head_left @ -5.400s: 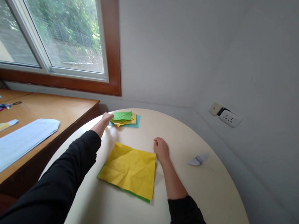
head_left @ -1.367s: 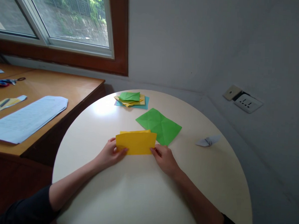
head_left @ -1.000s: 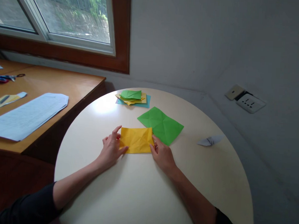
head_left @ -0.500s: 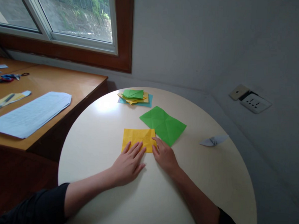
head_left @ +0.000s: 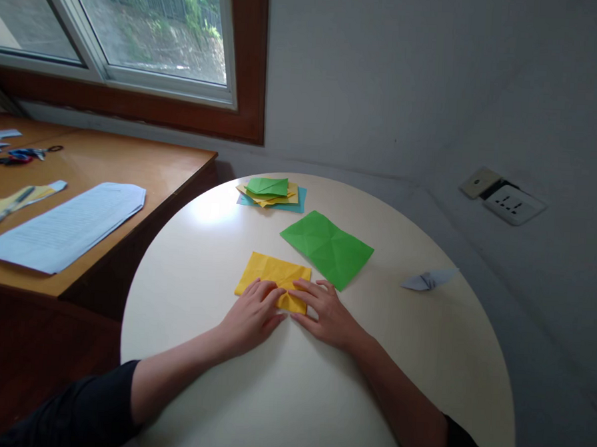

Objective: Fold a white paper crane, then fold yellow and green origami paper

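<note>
Yellow paper (head_left: 275,269), one piece, apparently folded, creased: on the round white counter (head_left: 269,395), near and a little left of the green sheet (head_left: 330,245), which lies flat with crossing creases.

Left hand (head_left: 251,318), one: fingers bent down onto the paper's near part, thumb by the near edge.

Right hand (head_left: 331,318), one: fingers over the paper's right end, thumb apart from the forefinger at the near edge. Whether either grip pinches or merely presses can't be made out.

Handling, advised: the step looks like working a fold flat. Better to match edges first, pin the paper with one hand and run the other's fingertip outward from the middle, firmly, since old wrinkles could pull the line astray.

Also on the round counter: paper stack (head_left: 267,188), far left; white folded paper (head_left: 428,280), far right, its shape unclear.

Hidden or cut off: the layers beneath the fingers; the paper's near edge, partly; the round counter's near side, outside the view; the print on the white sheets (head_left: 73,228) at left, too small to read.
</note>
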Motion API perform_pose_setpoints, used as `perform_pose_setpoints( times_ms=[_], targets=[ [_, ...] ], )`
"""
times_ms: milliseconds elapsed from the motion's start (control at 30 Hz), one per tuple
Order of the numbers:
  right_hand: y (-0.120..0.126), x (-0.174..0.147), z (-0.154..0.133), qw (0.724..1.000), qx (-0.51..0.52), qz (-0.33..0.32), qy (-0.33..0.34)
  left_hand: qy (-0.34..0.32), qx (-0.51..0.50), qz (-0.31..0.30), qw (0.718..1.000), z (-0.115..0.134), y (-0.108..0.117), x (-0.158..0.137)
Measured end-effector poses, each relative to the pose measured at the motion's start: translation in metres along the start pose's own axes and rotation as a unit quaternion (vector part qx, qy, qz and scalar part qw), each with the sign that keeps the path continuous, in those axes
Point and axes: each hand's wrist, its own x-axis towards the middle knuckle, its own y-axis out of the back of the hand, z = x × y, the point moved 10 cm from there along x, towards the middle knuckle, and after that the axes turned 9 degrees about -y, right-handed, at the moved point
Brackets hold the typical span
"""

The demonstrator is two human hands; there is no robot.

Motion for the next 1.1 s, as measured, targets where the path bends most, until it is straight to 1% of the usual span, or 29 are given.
perform_pose_setpoints(
  times_ms=[200, 300, 500, 600, 700, 800, 933, 1100],
  targets=[
    [0.003, 0.000, -0.011, 0.999, -0.031, 0.015, 0.035, -0.005, -0.023, 0.043, 0.999, -0.005, 0.006, -0.001],
    [0.006, 0.000, -0.014, 0.997, -0.044, 0.037, 0.045, -0.013, -0.026, 0.064, 0.998, -0.005, 0.011, -0.001],
    [0.011, -0.002, -0.018, 0.994, -0.034, 0.071, 0.072, -0.027, -0.032, 0.091, 0.995, -0.004, 0.014, -0.002],
    [0.013, -0.002, -0.016, 0.994, -0.018, 0.082, 0.076, -0.020, -0.054, 0.088, 0.994, -0.007, 0.011, -0.003],
    [0.015, -0.003, -0.014, 0.991, -0.008, 0.101, 0.082, -0.013, -0.104, 0.072, 0.992, -0.008, 0.008, -0.002],
    [0.015, -0.004, -0.012, 0.992, 0.001, 0.102, 0.080, -0.003, -0.150, 0.053, 0.987, -0.009, 0.005, -0.001],
    [0.015, -0.004, -0.009, 0.993, 0.013, 0.094, 0.068, 0.004, -0.166, 0.037, 0.986, -0.009, 0.003, -0.001],
    [0.014, -0.002, -0.007, 0.995, 0.022, 0.083, 0.053, -0.003, -0.166, 0.047, 0.985, -0.009, 0.006, -0.001]
  ],
)
